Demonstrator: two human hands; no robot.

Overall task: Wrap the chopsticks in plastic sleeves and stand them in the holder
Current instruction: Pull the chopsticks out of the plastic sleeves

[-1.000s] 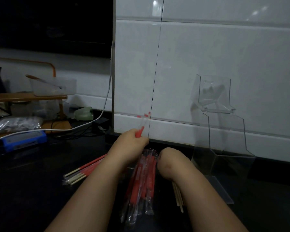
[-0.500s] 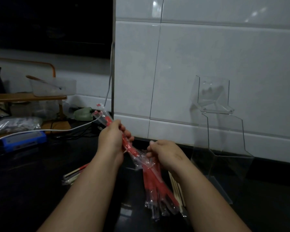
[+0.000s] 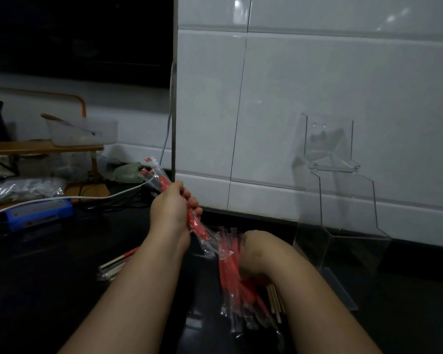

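Note:
My left hand [image 3: 173,209] grips a red-printed plastic sleeve [image 3: 161,181] that slants up to the left above the dark counter. My right hand [image 3: 253,256] is bent down at the wrist onto a pile of red-and-clear sleeves [image 3: 234,290] in the middle of the counter; its fingers are hidden. Bare wooden chopsticks [image 3: 274,301] lie just right of that pile, partly under my right forearm. More chopsticks with red ends [image 3: 115,264] lie left of my left forearm. The clear acrylic holder [image 3: 343,213] stands against the tiled wall at right.
A blue device [image 3: 40,213] with a white cable [image 3: 108,195] lies at the far left. Behind it a wooden rack [image 3: 44,149] carries a clear tub [image 3: 85,131], and a plastic bag [image 3: 18,189] lies below it. The white tiled wall [image 3: 317,85] closes the back.
My right hand has dropped from the raised sleeve down onto the pile of sleeves. My left hand still holds its sleeve up, almost where it was.

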